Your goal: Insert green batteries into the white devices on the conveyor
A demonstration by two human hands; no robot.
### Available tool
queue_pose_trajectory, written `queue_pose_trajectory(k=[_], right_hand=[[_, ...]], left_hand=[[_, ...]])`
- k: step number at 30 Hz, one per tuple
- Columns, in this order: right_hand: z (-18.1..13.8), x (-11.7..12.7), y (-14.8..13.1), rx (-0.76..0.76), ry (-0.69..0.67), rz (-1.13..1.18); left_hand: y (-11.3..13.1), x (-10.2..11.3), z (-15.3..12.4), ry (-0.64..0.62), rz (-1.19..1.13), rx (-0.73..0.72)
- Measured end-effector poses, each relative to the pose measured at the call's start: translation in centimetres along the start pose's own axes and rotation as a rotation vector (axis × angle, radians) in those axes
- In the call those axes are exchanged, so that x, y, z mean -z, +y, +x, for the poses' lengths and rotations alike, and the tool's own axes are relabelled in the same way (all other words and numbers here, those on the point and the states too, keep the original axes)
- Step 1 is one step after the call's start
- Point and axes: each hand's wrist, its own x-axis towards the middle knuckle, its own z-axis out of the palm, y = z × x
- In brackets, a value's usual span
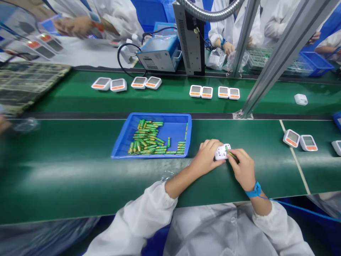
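Note:
My left hand (206,156) is closed around the left side of a small white device (221,152), whose back faces up. A green battery (232,155) is pinched in the fingers of my right hand (243,169), right beside the device's back. Something green also shows at the device's right part, partly behind my fingers. A blue wristband (254,191) with a cord is on my right wrist. To the left of my hands stands a blue tray (115,152) with many green and gold batteries (149,138), piled loosely at the left and lined up at the lower right.
On the far green belt (170,101) lie pairs of white devices (201,91) with grey screens. More devices (300,140) lie at the right. A slanted metal post (282,60) rises behind my right hand. Other people in white sleeves (117,17) work across the belt.

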Motion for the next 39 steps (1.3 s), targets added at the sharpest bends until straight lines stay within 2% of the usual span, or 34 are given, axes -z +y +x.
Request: queue_pose_trajectory(k=[6,13,17,21,28,33,39], right_hand=[[0.1,-0.3,0.8,0.037,-0.004,0.029],[0.0,1.0,2.7,0.025,-0.13,0.162],[0.3,1.6,3.0,-0.006,-0.164,0.192],[0.1,1.6,2.4,-0.002,-0.148,0.183],[-0.7,0.6,1.1,0.138,-0.12,0.009],[-0.7,0.5,1.5,0.102,-0.124,0.008],[0.3,1.3,1.3,-0.009,0.024,0.065]], left_hand=[[-0.3,-0.1,0.1,0.006,0.004,-0.015],[-0.3,0.0,0.2,-0.003,-0.019,0.009],[-0.2,0.1,0.3,-0.001,-0.018,0.018],[-0.2,0.0,0.3,-0.006,-0.021,0.028],[-0.1,0.3,0.5,-0.029,-0.016,0.008],[-0.2,0.4,0.4,-0.03,-0.015,-0.001],[0.0,0.6,0.4,-0.041,-0.015,-0.001]])
